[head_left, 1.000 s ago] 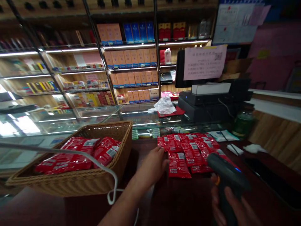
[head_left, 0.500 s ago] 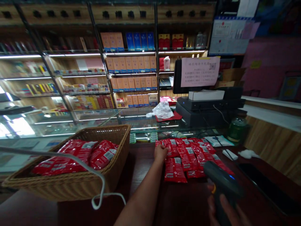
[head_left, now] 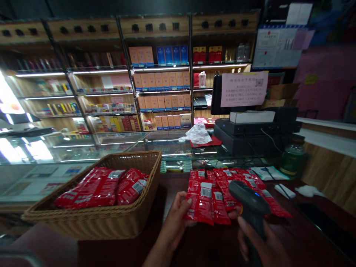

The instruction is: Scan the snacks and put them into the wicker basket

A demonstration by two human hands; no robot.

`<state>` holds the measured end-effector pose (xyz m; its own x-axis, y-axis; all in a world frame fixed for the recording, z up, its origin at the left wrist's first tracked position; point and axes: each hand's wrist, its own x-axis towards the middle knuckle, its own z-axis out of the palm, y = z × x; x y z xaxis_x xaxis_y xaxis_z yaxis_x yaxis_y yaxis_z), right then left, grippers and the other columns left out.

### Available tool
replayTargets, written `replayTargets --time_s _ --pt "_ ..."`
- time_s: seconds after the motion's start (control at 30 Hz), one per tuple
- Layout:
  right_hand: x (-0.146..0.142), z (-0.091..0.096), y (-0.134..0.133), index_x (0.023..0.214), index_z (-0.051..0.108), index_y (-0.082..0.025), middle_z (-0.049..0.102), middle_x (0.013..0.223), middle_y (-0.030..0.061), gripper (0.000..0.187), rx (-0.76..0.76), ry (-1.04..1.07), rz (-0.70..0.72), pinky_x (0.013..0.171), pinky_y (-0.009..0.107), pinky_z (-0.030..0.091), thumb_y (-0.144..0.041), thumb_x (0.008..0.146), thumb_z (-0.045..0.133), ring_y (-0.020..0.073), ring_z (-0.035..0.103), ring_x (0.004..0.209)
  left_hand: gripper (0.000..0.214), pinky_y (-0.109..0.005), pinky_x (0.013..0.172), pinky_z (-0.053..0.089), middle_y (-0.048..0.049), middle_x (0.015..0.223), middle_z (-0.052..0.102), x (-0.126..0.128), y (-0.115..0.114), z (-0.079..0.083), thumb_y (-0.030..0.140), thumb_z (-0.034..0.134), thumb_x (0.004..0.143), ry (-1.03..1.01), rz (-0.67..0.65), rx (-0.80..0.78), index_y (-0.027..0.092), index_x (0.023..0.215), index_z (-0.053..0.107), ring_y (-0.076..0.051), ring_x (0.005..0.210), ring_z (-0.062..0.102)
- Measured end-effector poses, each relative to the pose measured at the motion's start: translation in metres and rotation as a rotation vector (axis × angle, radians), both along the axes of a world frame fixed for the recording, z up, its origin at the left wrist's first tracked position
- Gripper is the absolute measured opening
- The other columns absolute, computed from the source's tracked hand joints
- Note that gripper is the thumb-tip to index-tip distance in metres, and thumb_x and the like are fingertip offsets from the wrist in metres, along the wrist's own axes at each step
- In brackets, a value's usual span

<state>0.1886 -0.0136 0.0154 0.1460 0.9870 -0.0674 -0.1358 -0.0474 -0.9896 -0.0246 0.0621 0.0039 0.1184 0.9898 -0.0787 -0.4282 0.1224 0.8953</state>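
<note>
My left hand [head_left: 179, 211] pinches the left edge of a red snack packet [head_left: 200, 207], which is lifted a little with its white barcode label facing up. In my right hand [head_left: 258, 237] is a dark barcode scanner [head_left: 249, 198], its head pointed left towards that packet and a small blue light lit on top. Several more red packets [head_left: 254, 174] lie spread on the dark counter behind and beside the scanner. A wicker basket [head_left: 111, 222] stands to the left of my left hand, with red packets [head_left: 94, 187] inside.
A monitor bearing a pink paper sign [head_left: 243, 89] stands at the back right above a black cash drawer [head_left: 236, 139]. A green jar [head_left: 292, 159], a phone [head_left: 325, 222] and a crumpled tissue [head_left: 309, 191] are on the right. Crumpled white plastic [head_left: 197, 134] lies on the glass case.
My left hand has come back from the far packets and now holds one raised nearer to me. The scanner has moved slightly left towards it. The whole view has shifted a little.
</note>
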Motion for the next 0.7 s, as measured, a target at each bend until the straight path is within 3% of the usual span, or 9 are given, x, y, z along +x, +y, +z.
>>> replayTargets --time_s 0.13,0.3,0.53,0.7 --pt "-0.018 0.009 0.015 0.116 0.057 -0.009 0.053 0.046 -0.0063 0.075 0.043 0.018 -0.083 0.042 0.023 0.037 -0.069 0.074 0.072 0.0131 0.047 0.040 0.045 -0.026 0.066 0.056 -0.0056 0.098 0.074 -0.010 -0.019 -0.001 0.037 0.082 0.074 -0.027 -0.143 0.042 0.021 0.112 0.063 -0.016 0.075 0.069" --pt "-0.036 0.011 0.020 0.101 0.059 -0.011 0.054 0.043 -0.0050 0.061 0.030 0.022 -0.151 0.041 0.022 0.037 -0.061 0.071 0.076 0.0129 0.047 0.039 0.043 -0.025 0.075 0.051 -0.0067 0.091 0.077 -0.023 -0.030 -0.001 0.037 0.086 0.071 0.069 -0.265 0.079 0.019 0.108 0.073 -0.017 0.081 0.069" --pt "-0.039 0.014 0.014 0.097 0.061 -0.012 0.055 0.046 -0.0042 0.051 0.044 0.029 -0.176 0.041 0.023 0.038 -0.050 0.068 0.078 0.0134 0.047 0.040 0.037 -0.020 0.063 0.043 -0.0023 0.069 0.072 -0.028 -0.045 0.011 0.050 0.086 0.065 0.211 -0.134 0.054 0.016 0.080 0.081 -0.011 0.062 0.056" --pt "-0.036 0.009 0.014 0.103 0.057 -0.013 0.056 0.048 -0.0055 0.058 0.043 0.105 -0.176 0.043 0.023 0.041 -0.053 0.068 0.081 0.0131 0.048 0.043 0.045 -0.020 0.062 0.044 -0.0047 0.071 0.074 -0.021 -0.049 0.009 0.055 0.084 0.066 0.174 -0.124 -0.009 0.016 0.088 0.082 -0.011 0.062 0.057"
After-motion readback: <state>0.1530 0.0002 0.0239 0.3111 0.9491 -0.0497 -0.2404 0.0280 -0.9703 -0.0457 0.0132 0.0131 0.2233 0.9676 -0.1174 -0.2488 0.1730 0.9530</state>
